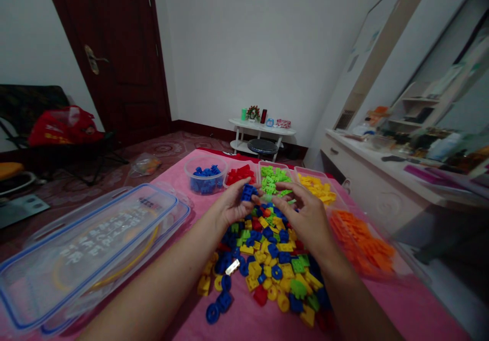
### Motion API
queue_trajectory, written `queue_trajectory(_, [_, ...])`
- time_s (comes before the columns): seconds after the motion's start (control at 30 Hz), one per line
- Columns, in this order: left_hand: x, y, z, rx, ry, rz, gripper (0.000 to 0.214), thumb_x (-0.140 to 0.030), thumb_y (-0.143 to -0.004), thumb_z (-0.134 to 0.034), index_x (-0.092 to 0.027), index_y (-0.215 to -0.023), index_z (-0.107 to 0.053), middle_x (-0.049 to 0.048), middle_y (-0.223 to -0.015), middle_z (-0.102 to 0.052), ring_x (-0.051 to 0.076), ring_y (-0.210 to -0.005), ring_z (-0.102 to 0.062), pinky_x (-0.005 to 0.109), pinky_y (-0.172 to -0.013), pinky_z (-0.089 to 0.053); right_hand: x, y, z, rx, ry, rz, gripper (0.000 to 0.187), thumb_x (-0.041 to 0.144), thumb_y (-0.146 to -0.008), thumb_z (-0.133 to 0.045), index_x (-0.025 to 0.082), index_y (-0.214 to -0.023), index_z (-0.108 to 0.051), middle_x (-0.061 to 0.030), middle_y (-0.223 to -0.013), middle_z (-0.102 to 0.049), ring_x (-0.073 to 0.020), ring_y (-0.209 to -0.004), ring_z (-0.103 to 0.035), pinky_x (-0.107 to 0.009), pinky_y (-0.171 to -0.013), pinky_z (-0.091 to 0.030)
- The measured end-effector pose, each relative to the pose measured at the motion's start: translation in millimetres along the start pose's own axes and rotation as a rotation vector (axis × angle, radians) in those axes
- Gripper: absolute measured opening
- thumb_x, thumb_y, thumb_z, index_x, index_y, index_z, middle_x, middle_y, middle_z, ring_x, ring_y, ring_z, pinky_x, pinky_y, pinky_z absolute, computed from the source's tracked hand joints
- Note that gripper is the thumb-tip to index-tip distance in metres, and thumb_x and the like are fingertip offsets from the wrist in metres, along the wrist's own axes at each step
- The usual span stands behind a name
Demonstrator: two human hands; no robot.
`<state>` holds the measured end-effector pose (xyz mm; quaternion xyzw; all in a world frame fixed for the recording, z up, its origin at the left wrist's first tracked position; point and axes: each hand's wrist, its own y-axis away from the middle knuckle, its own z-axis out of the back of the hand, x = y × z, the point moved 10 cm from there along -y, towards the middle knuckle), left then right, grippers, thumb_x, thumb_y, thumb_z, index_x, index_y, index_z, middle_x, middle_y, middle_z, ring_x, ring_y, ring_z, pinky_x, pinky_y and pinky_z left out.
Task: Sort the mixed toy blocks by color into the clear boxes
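Observation:
My left hand (237,203) is closed on a blue toy building brick (248,193), held between thumb and fingers above the pile. To its right is my right hand (307,211), its fingers curved and spread apart, with no brick visible in its grasp. Beneath both hands lies a mixed pile of building bricks (263,254) in yellow, blue, green and red, with some wheel-shaped pieces. Just beyond the hands stand a tub of red bricks (240,174) and a tub of green bricks (273,178), both partly covered by my fingers.
A round tub of blue bricks (206,175) stands back left. Yellow bricks (319,189) and orange bricks (362,242) fill tubs on the right. Clear blue-edged lids (95,249) lie stacked at left on the pink cloth (178,315). A dresser (367,178) stands to the right.

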<state>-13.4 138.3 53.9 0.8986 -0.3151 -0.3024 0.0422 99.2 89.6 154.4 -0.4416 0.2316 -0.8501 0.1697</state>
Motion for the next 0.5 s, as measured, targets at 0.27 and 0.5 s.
queue_trajectory(0.27, [-162,23,35.0,-0.567,-0.605,-0.728,0.024,-0.035,-0.085,-0.049,-0.013,-0.081,-0.059,0.0026,-0.066,-0.058,0.008,-0.049,-0.051,0.014,-0.042,-0.036,-5,1,3,-0.038,-0.012,0.006,0.024,0.035,-0.079,-0.063,0.020,-0.098,-0.066,-0.0052,-0.097,-0.066,-0.0138,-0.070,-0.058,-0.026,-0.061,-0.046])
queue_trajectory(0.5, [-194,53,19.4,-1.011,-1.747,-0.949,0.023,-0.035,-0.074,-0.056,-0.017,-0.079,-0.069,0.0115,-0.083,-0.071,0.028,-0.086,-0.063,0.035,-0.075,-0.045,-5,-4,19,-0.076,0.020,0.011,0.017,0.028,-0.080,-0.060,0.019,-0.093,-0.067,-0.0049,-0.093,-0.066,-0.0136,-0.069,-0.057,-0.025,-0.060,-0.045])
